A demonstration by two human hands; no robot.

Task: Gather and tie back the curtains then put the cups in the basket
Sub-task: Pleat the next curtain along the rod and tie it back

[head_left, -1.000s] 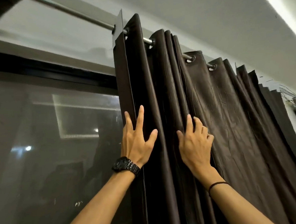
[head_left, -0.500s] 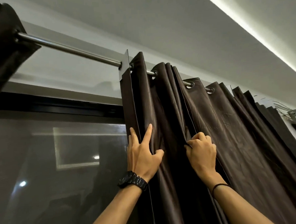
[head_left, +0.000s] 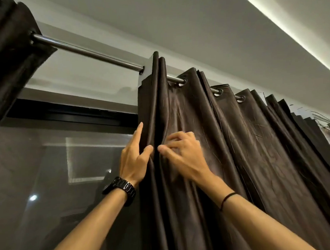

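- Head view, position: the curtain (head_left: 209,141), dark brown, hangs by eyelets (head_left: 218,92) from the rod (head_left: 90,52). Its leading edge stands beside the window (head_left: 47,170).
- Head view, left hand (head_left: 133,159): fingers run up behind the leading edge and the thumb presses on the front, so the edge is pinched between them.
- Head view, right hand (head_left: 183,154): fingers curled against the cloth, thumb tip on the fold just beside the left thumb. The hand is blurred, so whether cloth is caught inside the curl cannot be told.
- Change: a second ago both hands lay flat on the cloth, well apart, with several folds between them. Half a second ago the right hand closed on one fold. Now the right hand has travelled left and the two thumbs nearly touch.
- Change: the first pleats are now stacked tight against the leading edge at the rod.
- Meaning: gathering is under way, judged early. Pleats further right remain spread and no tie-back is visible.
- Task items: cups and basket are not in view.
- Other: a second curtain (head_left: 5,47) hangs bunched at upper left.
- Writing: none legible. The watch (head_left: 119,188) shows no readable brand and the wristband (head_left: 227,198) is plain.
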